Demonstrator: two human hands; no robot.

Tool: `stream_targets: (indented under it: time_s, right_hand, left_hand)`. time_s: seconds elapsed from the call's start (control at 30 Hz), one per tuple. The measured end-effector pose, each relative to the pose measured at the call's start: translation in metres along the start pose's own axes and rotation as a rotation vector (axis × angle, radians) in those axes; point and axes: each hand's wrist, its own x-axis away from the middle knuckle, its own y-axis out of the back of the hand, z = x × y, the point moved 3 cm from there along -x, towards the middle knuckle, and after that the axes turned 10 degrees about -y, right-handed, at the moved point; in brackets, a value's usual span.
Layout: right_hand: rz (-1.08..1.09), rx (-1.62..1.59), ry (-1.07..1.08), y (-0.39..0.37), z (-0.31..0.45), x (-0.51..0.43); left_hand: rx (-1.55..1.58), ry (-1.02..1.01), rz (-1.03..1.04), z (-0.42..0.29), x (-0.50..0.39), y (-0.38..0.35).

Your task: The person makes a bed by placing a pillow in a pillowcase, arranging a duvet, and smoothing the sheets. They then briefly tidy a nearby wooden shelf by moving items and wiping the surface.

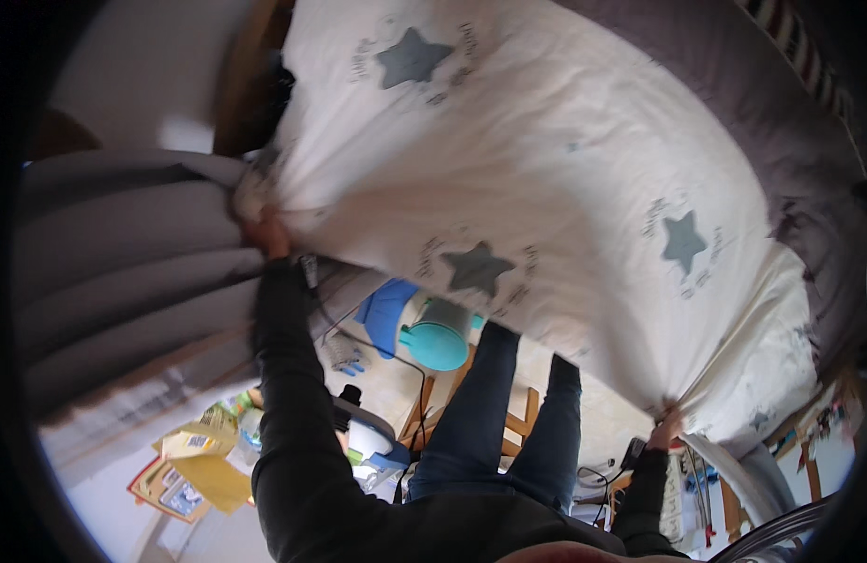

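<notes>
A white quilt with grey stars and lettering [518, 176] spreads out in front of me, raised along its near edge. At the left, my left hand [268, 232] grips one gathered part of that edge, beside a grey padded fabric surface [138, 232]. My right hand [667, 424] clutches the edge at the lower right, where folds run out from the fingers. Between the hands the cloth stretches with soft creases. Beyond it lies a dull purple-grey bed cover [694, 49].
Below the quilt, a teal-lidded bin [439, 345], a blue plastic object [388, 317] and a wooden stool [525, 415] stand on the floor near my legs. A black cable [398, 357] hangs there. Yellow packets [215, 478] lie at lower left.
</notes>
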Motion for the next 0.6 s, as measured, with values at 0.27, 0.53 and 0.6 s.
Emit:
stream_targets:
  time_s: [0.27, 0.53, 0.6]
  right_hand:
    - [0.186, 0.31, 0.088, 0.0, -0.02, 0.009]
    - [-0.615, 0.874, 0.719, -0.06, 0.093, 0.062]
    - [-0.553, 0.939, 0.732, -0.089, 0.124, 0.065]
  left_hand:
    - [-0.499, -0.145, 0.051, -0.007, 0.012, -0.017]
    - [-0.151, -0.352, 0.925, -0.02, -0.046, -0.141]
    - [-0.853, -0.426, 0.727, -0.017, -0.044, -0.16]
